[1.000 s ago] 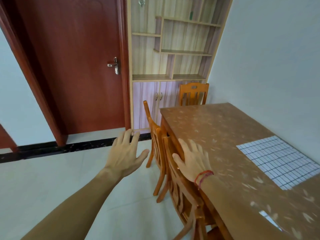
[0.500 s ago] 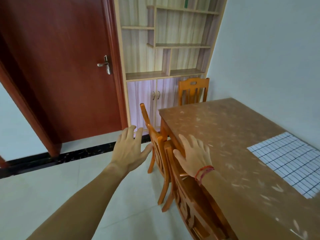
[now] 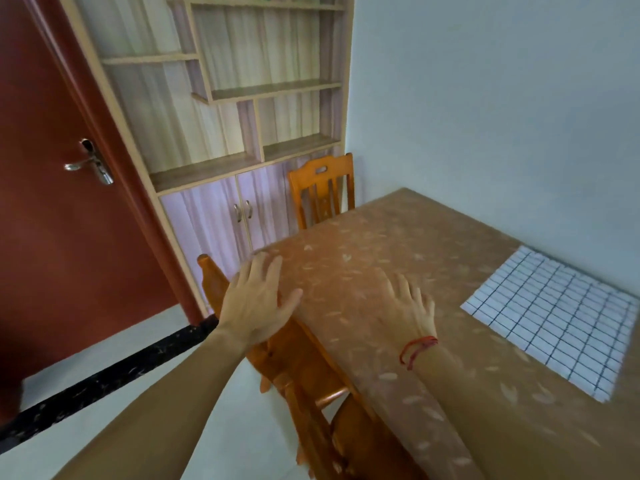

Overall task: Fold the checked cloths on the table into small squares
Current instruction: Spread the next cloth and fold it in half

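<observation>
Fingers spread straight and empty on both: your left hand (image 3: 258,301) at the table (image 3: 398,233) edge, nine o'clock; right hand (image 3: 410,308) possibly hovering above it; checked cloth (image 3: 550,320) flat at three o'clock.

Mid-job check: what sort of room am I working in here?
Likely a home dining room: a table with wooden chairs pushed in, a tall shelf cabinet behind it, and a red-brown door beside that.
</observation>
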Tool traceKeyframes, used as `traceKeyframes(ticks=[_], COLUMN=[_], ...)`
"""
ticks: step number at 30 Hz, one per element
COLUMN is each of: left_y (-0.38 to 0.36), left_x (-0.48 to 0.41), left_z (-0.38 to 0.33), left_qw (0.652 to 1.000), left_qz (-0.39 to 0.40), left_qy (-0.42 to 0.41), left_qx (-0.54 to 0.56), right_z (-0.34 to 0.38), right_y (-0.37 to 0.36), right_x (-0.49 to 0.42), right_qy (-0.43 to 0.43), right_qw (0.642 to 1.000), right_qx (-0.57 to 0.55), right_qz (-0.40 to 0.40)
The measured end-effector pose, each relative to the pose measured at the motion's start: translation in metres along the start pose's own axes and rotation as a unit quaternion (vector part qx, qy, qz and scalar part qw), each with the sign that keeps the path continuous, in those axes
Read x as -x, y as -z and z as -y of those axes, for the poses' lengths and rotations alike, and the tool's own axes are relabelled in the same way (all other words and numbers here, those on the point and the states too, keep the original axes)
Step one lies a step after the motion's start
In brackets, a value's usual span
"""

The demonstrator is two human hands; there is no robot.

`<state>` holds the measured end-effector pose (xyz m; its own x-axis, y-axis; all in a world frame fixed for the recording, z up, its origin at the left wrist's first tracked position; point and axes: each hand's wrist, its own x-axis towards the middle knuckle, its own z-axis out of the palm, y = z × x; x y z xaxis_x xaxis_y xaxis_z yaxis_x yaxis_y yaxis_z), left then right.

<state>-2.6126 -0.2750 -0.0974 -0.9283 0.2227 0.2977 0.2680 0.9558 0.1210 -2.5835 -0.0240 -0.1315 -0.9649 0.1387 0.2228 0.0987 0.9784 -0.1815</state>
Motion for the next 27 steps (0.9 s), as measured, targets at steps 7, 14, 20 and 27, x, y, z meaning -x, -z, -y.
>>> traceKeyframes(ticks=[7, 14, 20, 27], left_y=[-0.056, -0.114, -0.158, -0.186], left_x=[-0.087, -0.168, -0.219, -0.225], left_z=[-0.044, -0.089, -0.122, -0.182], left_qw=[0.994, 0.969, 0.943, 0.915], left_qz=[0.046, 0.087, 0.124, 0.137], left_qy=[-0.095, -0.209, -0.287, -0.350], left_qx=[0.039, 0.095, 0.114, 0.143], right_z=[-0.079, -0.122, -0.134, -0.163], right_y=[0.001, -0.013, -0.017, -0.019], right_x=[-0.024, -0.030, -0.027, -0.012], right_qy=[-0.122, -0.275, -0.374, -0.434], right_qw=[0.992, 0.958, 0.923, 0.894], right_qx=[0.037, 0.078, 0.090, 0.108], right_qz=[-0.003, -0.005, 0.000, 0.019])
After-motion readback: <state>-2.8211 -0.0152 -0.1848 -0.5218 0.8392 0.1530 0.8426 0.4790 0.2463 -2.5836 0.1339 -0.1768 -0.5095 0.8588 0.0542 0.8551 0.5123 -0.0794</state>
